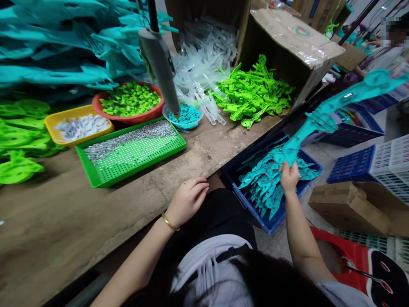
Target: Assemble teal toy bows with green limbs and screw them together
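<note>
My right hand (290,177) is closed round the near end of a long turquoise plastic part (322,115), which slants up and away to the right. Beneath it a blue crate (255,211) holds a heap of similar turquoise plastic parts (265,183). My left hand (189,200) rests by the front edge of the wooden workbench (137,209), its fingers loosely curled together with nothing visible in them. Nearest to that hand on the bench is a green perforated tray (134,157) of small metal screws (128,136). A grey power screwdriver (159,64) hangs point down above the bench.
Turquoise parts (57,47) are stacked at the back left, above green parts (22,136). A yellow tray (57,135), a red bowl (128,114) and a clear tub (183,123) hold small pieces. Cardboard boxes (300,38) and a red stool (351,256) stand at right.
</note>
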The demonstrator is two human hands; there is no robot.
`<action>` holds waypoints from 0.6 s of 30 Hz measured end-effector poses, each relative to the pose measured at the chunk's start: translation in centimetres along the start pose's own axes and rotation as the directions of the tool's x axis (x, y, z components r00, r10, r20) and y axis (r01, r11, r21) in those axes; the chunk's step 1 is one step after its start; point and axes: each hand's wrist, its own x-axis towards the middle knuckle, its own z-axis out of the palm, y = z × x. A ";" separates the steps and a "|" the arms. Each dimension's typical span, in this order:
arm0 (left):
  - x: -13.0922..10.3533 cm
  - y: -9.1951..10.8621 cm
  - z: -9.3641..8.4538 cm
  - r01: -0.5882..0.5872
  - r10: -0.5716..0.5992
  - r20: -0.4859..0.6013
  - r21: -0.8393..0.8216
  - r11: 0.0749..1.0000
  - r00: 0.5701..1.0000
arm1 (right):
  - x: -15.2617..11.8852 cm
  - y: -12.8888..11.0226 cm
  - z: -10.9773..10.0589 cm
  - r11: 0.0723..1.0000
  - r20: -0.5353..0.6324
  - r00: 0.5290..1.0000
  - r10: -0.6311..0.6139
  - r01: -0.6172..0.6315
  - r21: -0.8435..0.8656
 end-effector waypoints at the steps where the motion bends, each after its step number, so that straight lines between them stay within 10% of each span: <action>1: 0.6 0.4 0.2 0.006 -0.006 0.000 -0.039 0.999 1.000 | -1.2 -0.6 1.0 1.000 0.064 0.998 -0.017 0.016 0.011; 7: 5.9 4.0 6.5 0.200 -0.203 0.030 -0.376 0.905 0.979 | -11.6 -2.4 6.4 0.992 0.418 0.900 -0.126 0.111 0.060; 10: 7.2 5.3 9.5 0.383 -0.430 -0.007 -0.445 0.810 0.903 | -14.9 -1.5 6.9 0.986 0.523 0.836 -0.167 0.152 0.073; 13: 7.3 5.1 10.0 0.448 -0.493 0.010 -0.437 0.780 0.870 | -13.6 0.8 6.0 0.988 0.579 0.802 -0.146 0.149 0.044; 18: 7.9 3.3 8.6 0.426 -0.495 -0.046 -0.443 0.788 0.868 | -4.1 6.2 6.6 0.977 0.427 0.900 0.084 0.009 -0.212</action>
